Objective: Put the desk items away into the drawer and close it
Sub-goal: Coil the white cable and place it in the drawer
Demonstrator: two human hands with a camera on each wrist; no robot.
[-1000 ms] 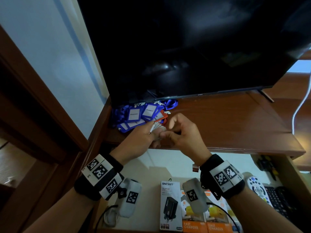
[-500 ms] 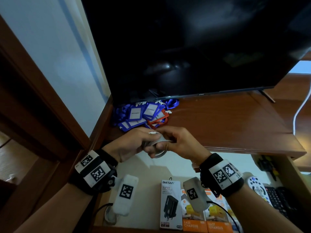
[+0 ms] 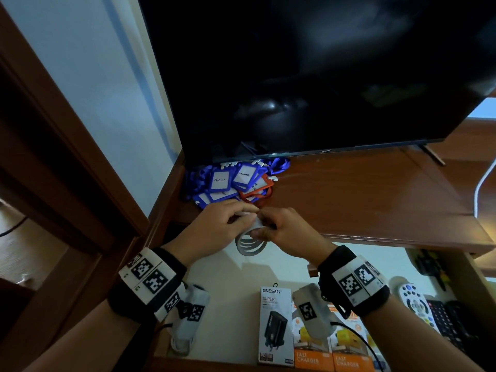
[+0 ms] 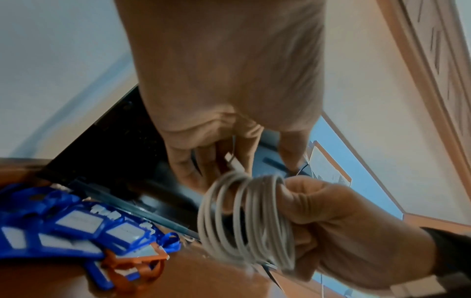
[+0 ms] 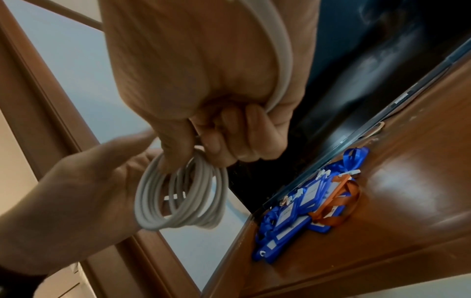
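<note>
Head view: both hands meet just below the picture's centre, over the front edge of a brown wooden desk [image 3: 362, 200]. The left hand [image 3: 214, 226] and the right hand [image 3: 290, 232] together hold a coiled white cable [image 3: 251, 244], whose loops hang down between them above the open drawer [image 3: 228, 291]. At 12 o'clock from the hands, a pile of blue badge holders [image 3: 228, 183] with one orange holder [image 3: 256, 191] lies on the desk beneath a dark TV screen [image 3: 322, 76]. In the drawer, at 6 o'clock, stands a white charger box [image 3: 275, 326]; orange charger boxes [image 3: 332, 355] sit just beside it, and a remote control [image 3: 414, 302] lies at 4 o'clock.

Left wrist view: the left hand [image 4: 229, 80] fills the top, fingers curled down, pinching a small white plug [image 4: 233, 161]. At 5 o'clock, the right hand [image 4: 344, 231] clenches the coiled white cable [image 4: 244, 221]. The blue badge holders [image 4: 63, 231] lie at 8 o'clock.

Right wrist view: the right hand [image 5: 203, 80] has fingers folded tightly round the cable [image 5: 181, 193]. The left hand [image 5: 63, 201] at 8 o'clock touches the coil; its fingers are hidden behind it.
</note>
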